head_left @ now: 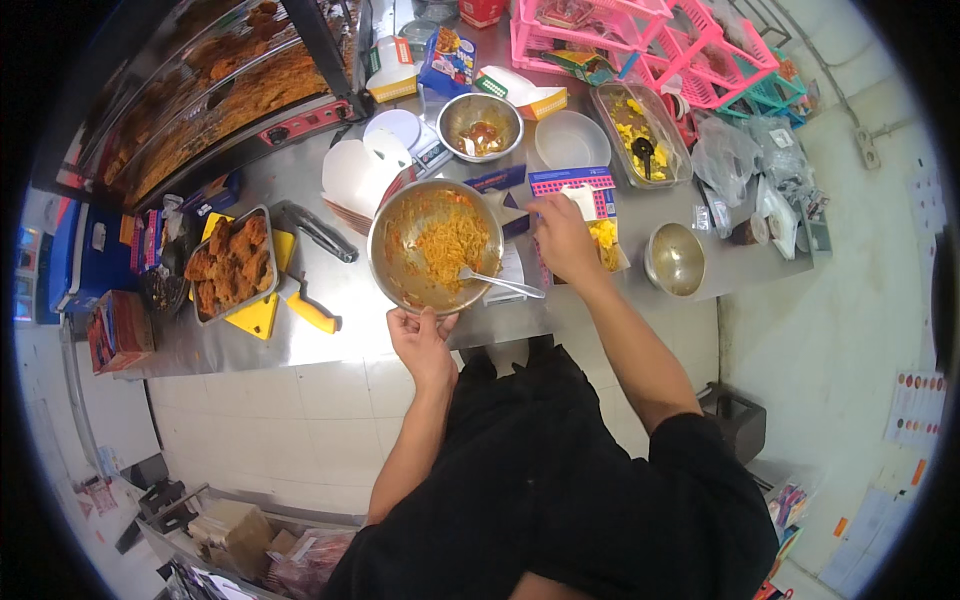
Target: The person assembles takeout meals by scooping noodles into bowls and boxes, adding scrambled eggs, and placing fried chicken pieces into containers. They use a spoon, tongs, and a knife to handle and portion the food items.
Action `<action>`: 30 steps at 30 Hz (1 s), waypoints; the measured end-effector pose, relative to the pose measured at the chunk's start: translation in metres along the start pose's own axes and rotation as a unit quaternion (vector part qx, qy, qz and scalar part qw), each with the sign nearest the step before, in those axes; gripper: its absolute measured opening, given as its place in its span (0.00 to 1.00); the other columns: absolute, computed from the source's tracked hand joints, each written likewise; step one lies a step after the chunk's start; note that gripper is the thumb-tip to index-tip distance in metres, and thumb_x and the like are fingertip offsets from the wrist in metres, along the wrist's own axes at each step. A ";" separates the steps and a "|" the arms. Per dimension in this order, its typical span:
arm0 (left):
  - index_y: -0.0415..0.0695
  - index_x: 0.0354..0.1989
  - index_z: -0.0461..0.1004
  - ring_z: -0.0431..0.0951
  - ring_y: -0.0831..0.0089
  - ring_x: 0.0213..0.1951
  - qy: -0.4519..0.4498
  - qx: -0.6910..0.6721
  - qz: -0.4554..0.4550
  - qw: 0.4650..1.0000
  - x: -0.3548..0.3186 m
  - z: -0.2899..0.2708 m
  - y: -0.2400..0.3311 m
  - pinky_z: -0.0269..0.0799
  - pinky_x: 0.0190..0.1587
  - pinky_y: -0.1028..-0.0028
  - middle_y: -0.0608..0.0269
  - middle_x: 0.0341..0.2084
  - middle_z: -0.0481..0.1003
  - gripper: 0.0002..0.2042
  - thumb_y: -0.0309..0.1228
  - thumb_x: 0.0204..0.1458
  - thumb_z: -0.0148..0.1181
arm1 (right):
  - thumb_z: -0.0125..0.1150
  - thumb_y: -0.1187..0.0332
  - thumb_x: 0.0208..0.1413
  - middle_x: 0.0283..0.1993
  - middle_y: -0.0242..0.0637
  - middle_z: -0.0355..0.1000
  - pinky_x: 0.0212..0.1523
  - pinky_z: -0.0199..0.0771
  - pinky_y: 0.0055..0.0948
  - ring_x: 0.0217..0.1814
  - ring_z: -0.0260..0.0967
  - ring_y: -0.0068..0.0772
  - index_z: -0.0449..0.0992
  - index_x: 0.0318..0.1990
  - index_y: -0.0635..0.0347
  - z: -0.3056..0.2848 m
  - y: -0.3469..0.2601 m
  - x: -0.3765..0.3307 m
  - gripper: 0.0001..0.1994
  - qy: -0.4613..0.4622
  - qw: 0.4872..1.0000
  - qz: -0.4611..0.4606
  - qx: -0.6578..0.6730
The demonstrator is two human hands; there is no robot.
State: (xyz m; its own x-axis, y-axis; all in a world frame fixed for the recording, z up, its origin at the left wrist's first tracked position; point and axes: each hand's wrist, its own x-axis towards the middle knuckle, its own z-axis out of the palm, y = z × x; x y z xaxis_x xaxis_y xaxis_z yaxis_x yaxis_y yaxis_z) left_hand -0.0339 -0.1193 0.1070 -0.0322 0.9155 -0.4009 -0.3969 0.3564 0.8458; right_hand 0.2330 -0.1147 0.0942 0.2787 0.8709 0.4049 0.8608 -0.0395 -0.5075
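Work surface: st. steel table. Room: pale floor tiles, light wall at R, display cabinet w/ fried food, upper L. On table, L: metal tray of browned fried pcs; tongs; yellow-handled knife. Back R: stacked pink baskets; clear tub w/ yellow bits.

Main item: mixing bowl, st. steel, round, at table's front edge, mid. Contents: noodles, orange-yellow, tangled, sauce smears on inner wall. Fork leans in, handle over R rim.

L hand: thumb & fingers pinching bowl's near rim. R hand: fingers bent, by open blue-pink box; can't tell if pinching anything.
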 end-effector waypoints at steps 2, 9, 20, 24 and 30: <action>0.42 0.43 0.59 0.77 0.75 0.38 0.003 0.000 0.004 1.000 -0.004 -0.001 -0.002 0.88 0.46 0.66 0.62 0.39 0.70 0.08 0.18 0.66 0.53 | 0.55 0.74 0.59 0.47 0.47 0.79 0.58 0.73 0.48 0.56 0.74 0.54 0.80 0.50 0.63 0.019 0.015 0.021 0.13 -0.054 0.992 -0.111 0.018; 0.41 0.46 0.59 0.76 0.77 0.40 0.048 -0.029 0.066 0.996 -0.011 0.007 -0.022 0.86 0.50 0.63 0.61 0.41 0.71 0.08 0.19 0.67 0.52 | 0.55 0.70 0.59 0.45 0.45 0.80 0.60 0.67 0.47 0.48 0.78 0.50 0.80 0.48 0.60 0.056 0.013 0.007 0.12 -0.247 0.956 -0.077 -0.137; 0.43 0.43 0.57 0.74 0.72 0.43 0.122 -0.071 0.156 0.978 -0.004 0.047 -0.045 0.87 0.49 0.63 0.61 0.41 0.65 0.10 0.18 0.65 0.53 | 0.56 0.72 0.56 0.47 0.42 0.76 0.62 0.62 0.48 0.54 0.74 0.44 0.78 0.45 0.56 0.064 0.030 0.014 0.10 -0.177 0.957 -0.209 -0.093; 0.40 0.44 0.57 0.73 0.75 0.42 0.133 -0.084 0.172 0.972 0.004 0.063 -0.054 0.86 0.54 0.63 0.60 0.40 0.65 0.09 0.19 0.65 0.52 | 0.55 0.74 0.57 0.50 0.43 0.76 0.63 0.61 0.50 0.58 0.74 0.44 0.76 0.46 0.55 0.075 0.029 0.004 0.11 -0.107 0.970 -0.211 -0.051; 0.40 0.40 0.57 0.73 0.73 0.39 0.155 -0.048 0.208 0.965 0.022 0.073 -0.078 0.87 0.48 0.66 0.59 0.38 0.63 0.10 0.18 0.63 0.53 | 0.59 0.66 0.60 0.57 0.47 0.77 0.66 0.57 0.53 0.59 0.76 0.46 0.74 0.50 0.57 0.060 0.029 -0.001 0.13 -0.173 0.970 -0.160 0.053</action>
State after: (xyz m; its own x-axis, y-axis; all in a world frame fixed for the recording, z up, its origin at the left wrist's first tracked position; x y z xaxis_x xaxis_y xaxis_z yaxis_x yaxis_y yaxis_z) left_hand 0.0630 -0.1130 0.0581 -0.4731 0.8710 -0.1327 -0.3733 -0.0617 0.9257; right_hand 0.2322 -0.0872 0.0332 -0.1717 0.9433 0.2839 0.8254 0.2951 -0.4812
